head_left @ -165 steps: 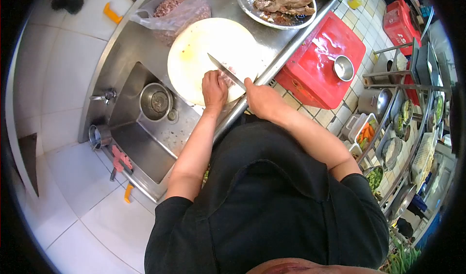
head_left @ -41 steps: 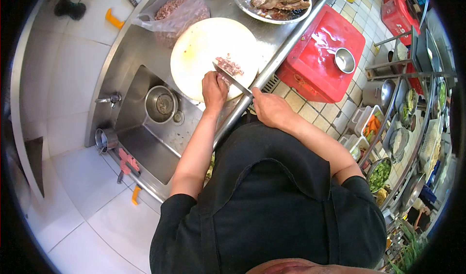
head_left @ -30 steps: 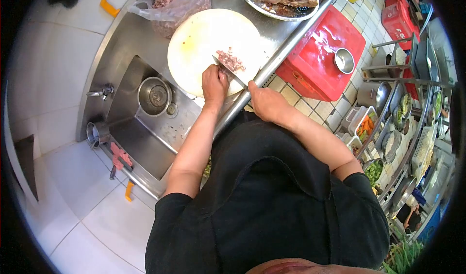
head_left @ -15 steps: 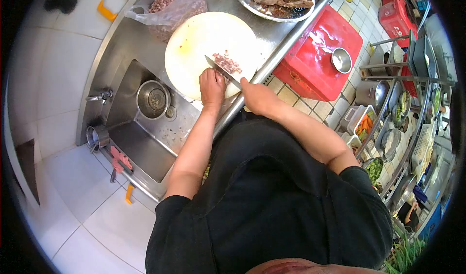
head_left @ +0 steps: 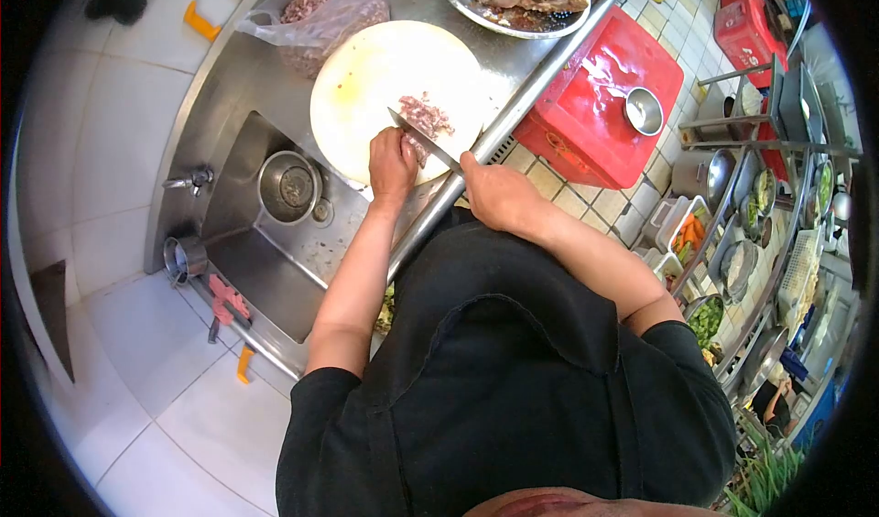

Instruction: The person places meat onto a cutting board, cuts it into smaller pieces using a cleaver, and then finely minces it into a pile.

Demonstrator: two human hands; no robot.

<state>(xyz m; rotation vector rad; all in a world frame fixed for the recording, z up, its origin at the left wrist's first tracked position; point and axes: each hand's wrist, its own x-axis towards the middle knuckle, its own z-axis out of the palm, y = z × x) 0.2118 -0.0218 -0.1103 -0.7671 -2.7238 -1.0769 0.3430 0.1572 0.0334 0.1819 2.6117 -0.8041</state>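
A round cutting board (head_left: 357,105) lies on the steel counter, holding a small heap of chopped meat (head_left: 427,114). My right hand (head_left: 502,195) is closed around the handle of a knife (head_left: 430,143), whose blade slants across the board beside the heap. On the near side of the blade, my left hand (head_left: 392,164) has its fingers curled onto a strip of meat (head_left: 420,154). Part of that strip shows between the fingers and the blade; the rest is hidden under the hand.
A plastic bag of chopped meat (head_left: 343,22) stands behind the board, and a steel bowl of larger meat pieces (head_left: 558,30) is at the far right. Left is a sink (head_left: 265,288) with a strainer pot (head_left: 289,189). A red crate (head_left: 595,114) carries a small metal bowl (head_left: 644,111).
My left hand has shifted slightly left, away from the blade, and more of the meat strip shows. My right hand and the knife have moved a little to the right.
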